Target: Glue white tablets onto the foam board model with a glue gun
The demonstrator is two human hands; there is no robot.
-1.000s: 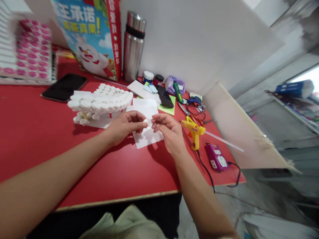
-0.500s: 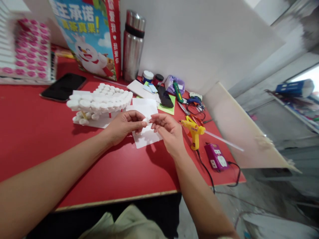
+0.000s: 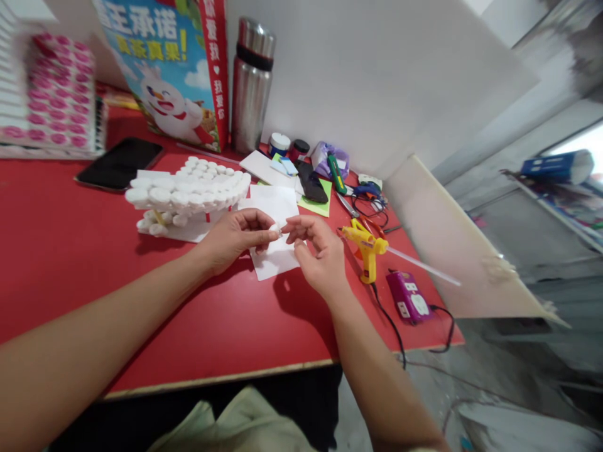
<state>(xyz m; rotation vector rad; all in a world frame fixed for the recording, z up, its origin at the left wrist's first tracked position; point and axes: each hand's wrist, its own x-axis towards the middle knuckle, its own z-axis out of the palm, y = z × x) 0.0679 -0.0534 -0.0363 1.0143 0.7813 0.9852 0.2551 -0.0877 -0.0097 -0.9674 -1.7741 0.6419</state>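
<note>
My left hand [image 3: 240,237] pinches a small white lump [image 3: 277,230] between thumb and fingers; its exact kind is too small to make out. Close by on the right, my right hand [image 3: 320,248] has its thumb and fingers apart, fingertips near the lump; I cannot tell whether they touch it. Under both hands lies a sheet of white paper [image 3: 271,267]. Left of my left hand stands a small model [image 3: 188,188] covered in rounded white pieces, with a tier above a white base and thin red and yellowish posts between.
A yellow glue gun [image 3: 370,245] with a clear stick rests at right, near a purple power socket [image 3: 409,298] and its cords. Behind are a steel flask [image 3: 253,88], a printed bag [image 3: 164,69], small jars [image 3: 279,144] and a green cutter [image 3: 336,172]. A black phone [image 3: 120,163] lies left.
My right hand's thumb and fingers have spread apart a little beside the white lump. My left hand stays in place, pinching it.
</note>
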